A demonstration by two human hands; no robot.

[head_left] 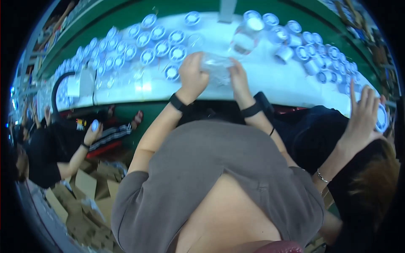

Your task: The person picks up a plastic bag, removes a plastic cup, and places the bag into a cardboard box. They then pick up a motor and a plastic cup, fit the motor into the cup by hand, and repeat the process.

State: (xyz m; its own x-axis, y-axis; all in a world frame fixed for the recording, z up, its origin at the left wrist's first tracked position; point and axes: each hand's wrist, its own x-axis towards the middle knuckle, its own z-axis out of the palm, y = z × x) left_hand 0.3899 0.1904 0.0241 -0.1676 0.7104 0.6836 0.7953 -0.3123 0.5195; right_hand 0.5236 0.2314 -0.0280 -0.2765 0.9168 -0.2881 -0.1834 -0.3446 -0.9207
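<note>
My left hand [193, 75] and my right hand [240, 83] are raised over the white table, with a crinkled clear plastic bag [217, 68] stretched between them. The fingers of each hand are closed on one side of it. Whether anything lies inside the bag is hard to make out. Just beyond, a larger clear wrapping [244, 43] rests beside a white round container [255, 23]. Left of my left hand stands a round container with a white and blue top [171, 72], the closest of several like it.
Many similar containers [143, 39] spread along the left, and another group [312, 50] crowds the right. A co-worker's hand [363, 114] at right holds one up; another person's hand [93, 133] holds one at left. Opened cardboard boxes [86, 185] lie below left.
</note>
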